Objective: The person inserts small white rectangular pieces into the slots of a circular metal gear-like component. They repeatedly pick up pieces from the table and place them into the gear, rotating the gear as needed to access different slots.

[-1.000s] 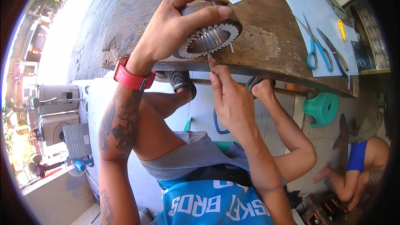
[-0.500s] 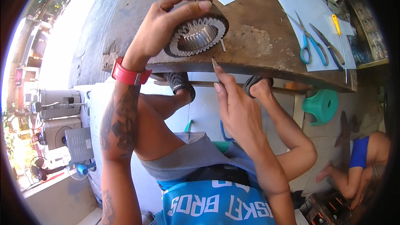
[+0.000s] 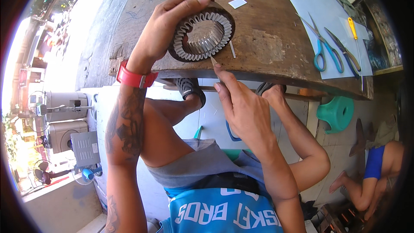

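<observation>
A motor stator core (image 3: 225, 38), a dark ring with white paper liners folded into its inner slots, stands tilted on the wooden bench near the front edge. My left hand (image 3: 166, 23) grips it from the left, the thumb over its top rim. Below its lower rim, my right hand (image 3: 246, 108) pinches a thin pointed tool (image 3: 213, 61); its tip reaches the liners' lower edge. Most of that tool is hidden by my fingers, so its kind is unclear. Beside the ring lies a narrow white strip (image 3: 233, 49).
Farther back is a small white card (image 3: 237, 3). Blue-handled scissors (image 3: 321, 47), pliers (image 3: 343, 51) and a yellow-handled screwdriver (image 3: 352, 30) lie on white paper at the right. A green stool (image 3: 338, 114) stands below the bench; another person's leg (image 3: 355, 190) shows at lower right.
The stator core has tipped so its liner-filled opening faces me more. My right hand has moved up and left, bringing the tool's tip to the ring's lower rim.
</observation>
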`<action>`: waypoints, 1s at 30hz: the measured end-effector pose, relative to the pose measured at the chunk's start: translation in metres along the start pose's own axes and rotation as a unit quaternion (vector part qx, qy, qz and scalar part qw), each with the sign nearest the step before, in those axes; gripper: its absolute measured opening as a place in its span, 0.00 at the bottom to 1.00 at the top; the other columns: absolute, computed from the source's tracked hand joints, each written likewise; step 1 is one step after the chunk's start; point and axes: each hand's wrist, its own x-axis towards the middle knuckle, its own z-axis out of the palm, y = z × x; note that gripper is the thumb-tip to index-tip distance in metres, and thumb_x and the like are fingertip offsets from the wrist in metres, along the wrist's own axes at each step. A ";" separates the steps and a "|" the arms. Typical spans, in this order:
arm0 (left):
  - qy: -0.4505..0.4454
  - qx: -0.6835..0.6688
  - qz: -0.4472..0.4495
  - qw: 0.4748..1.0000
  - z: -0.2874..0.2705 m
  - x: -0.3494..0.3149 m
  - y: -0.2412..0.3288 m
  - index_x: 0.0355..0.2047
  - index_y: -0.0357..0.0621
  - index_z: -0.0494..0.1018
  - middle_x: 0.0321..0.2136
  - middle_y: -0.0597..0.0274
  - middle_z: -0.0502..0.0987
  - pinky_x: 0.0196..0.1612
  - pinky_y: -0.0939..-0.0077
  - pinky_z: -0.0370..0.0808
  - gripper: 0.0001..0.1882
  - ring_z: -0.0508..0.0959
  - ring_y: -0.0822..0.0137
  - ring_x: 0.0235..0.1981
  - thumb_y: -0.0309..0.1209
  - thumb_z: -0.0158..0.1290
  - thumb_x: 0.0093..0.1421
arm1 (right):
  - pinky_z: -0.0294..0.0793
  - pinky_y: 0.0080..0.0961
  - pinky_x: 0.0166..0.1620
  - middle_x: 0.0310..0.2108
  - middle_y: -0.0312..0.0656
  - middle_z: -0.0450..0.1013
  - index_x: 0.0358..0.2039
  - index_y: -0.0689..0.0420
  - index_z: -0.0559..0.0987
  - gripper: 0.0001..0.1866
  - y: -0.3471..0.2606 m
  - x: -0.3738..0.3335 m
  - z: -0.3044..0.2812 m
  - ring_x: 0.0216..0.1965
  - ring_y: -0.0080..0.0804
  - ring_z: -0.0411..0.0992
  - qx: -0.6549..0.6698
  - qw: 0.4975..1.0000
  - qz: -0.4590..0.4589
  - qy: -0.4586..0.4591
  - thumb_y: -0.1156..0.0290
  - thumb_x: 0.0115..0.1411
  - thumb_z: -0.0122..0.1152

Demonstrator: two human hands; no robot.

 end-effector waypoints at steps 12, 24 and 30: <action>-0.057 0.331 -0.028 0.941 0.004 -0.021 0.034 0.60 0.44 0.82 0.50 0.46 0.87 0.56 0.61 0.80 0.35 0.87 0.44 0.52 0.62 0.55 0.71 | 0.80 0.40 0.23 0.26 0.45 0.81 0.68 0.46 0.74 0.21 0.008 0.003 0.012 0.22 0.45 0.82 -0.041 0.999 -0.013 0.005 0.56 0.79 0.54; -0.005 0.079 -0.004 0.997 -0.009 0.008 0.009 0.58 0.34 0.82 0.51 0.58 0.86 0.57 0.76 0.80 0.24 0.85 0.71 0.50 0.42 0.53 0.76 | 0.83 0.46 0.42 0.51 0.56 0.84 0.72 0.47 0.72 0.23 0.006 -0.020 0.005 0.41 0.56 0.85 0.094 0.990 0.089 -0.062 0.62 0.80 0.52; 0.004 0.006 -0.083 0.997 -0.018 0.005 0.009 0.60 0.31 0.80 0.54 0.53 0.85 0.63 0.74 0.79 0.25 0.85 0.67 0.54 0.42 0.52 0.77 | 0.79 0.38 0.26 0.28 0.41 0.77 0.73 0.46 0.74 0.27 0.009 -0.010 0.010 0.20 0.41 0.79 0.018 0.998 -0.044 0.043 0.63 0.75 0.60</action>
